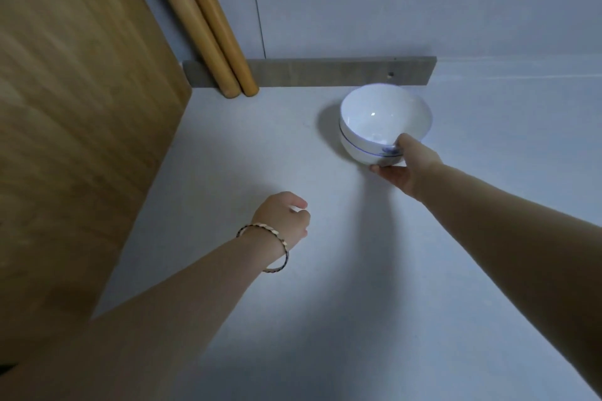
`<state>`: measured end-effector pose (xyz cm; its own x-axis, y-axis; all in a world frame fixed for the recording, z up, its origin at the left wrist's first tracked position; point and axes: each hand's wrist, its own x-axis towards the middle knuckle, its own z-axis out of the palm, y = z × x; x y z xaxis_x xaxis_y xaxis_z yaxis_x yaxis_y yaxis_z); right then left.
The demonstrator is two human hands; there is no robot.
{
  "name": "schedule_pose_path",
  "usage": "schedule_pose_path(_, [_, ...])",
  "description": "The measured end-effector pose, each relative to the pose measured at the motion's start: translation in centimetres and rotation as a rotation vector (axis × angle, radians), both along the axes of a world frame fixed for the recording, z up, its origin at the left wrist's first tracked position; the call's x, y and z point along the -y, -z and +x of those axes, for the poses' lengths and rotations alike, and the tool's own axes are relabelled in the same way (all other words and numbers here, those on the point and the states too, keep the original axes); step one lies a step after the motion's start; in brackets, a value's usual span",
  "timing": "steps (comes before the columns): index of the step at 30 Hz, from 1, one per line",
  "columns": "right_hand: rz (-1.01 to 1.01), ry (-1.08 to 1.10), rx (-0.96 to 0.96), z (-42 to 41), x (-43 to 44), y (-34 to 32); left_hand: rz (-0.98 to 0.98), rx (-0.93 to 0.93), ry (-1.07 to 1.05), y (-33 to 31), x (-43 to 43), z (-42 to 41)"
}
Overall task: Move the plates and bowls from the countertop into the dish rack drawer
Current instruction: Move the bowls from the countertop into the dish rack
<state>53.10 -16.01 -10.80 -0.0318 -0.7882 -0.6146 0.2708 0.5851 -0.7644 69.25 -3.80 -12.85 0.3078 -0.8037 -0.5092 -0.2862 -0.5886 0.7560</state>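
Two stacked white bowls (374, 120) with a thin blue line stand on the grey countertop (228, 156) near the back wall. My right hand (404, 166) grips their near right side, thumb over the rim and fingers under the base. My left hand (283, 215), with a braided bracelet at the wrist, hovers over the countertop to the left of and nearer than the bowls, fingers loosely curled, holding nothing. The dish rack drawer is out of view.
A large wooden board (75, 127) leans at the left. Two wooden rolling pins (208, 29) lean against the back wall. A grey strip (325, 72) runs along the foot of the wall behind the bowls.
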Motion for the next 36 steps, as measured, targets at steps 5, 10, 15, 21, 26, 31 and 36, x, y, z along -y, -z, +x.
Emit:
schedule_pose_path(5, [0.028, -0.09, 0.028, -3.0, -6.1, -0.2, 0.053, -0.3, -0.187, -2.8, -0.6, -2.4])
schedule_pose_path(10, [0.092, -0.323, 0.031, -9.1, -15.0, -2.4, 0.12, -0.439, -0.151, -5.8, -4.8, -6.5])
schedule_pose_path(15, [-0.009, -0.608, -0.186, -17.1, -22.7, -5.6, 0.134, -0.369, -0.075, -7.3, -13.0, -12.7])
schedule_pose_path(21, [0.053, -0.781, -0.36, -24.2, -29.7, -4.7, 0.14, -0.426, -0.179, -4.6, -23.4, -20.4])
schedule_pose_path(26, [-0.013, -0.865, -0.601, -27.6, -34.0, 0.8, 0.231, -0.381, -0.163, 0.9, -29.6, -24.7])
schedule_pose_path(31, [0.017, -0.92, -0.714, -29.1, -38.8, 7.0, 0.333, -0.231, -0.089, 6.7, -32.8, -26.6])
schedule_pose_path(36, [0.081, -0.949, -0.813, -28.4, -40.7, 11.8, 0.481, -0.145, 0.029, 9.9, -33.0, -27.1])
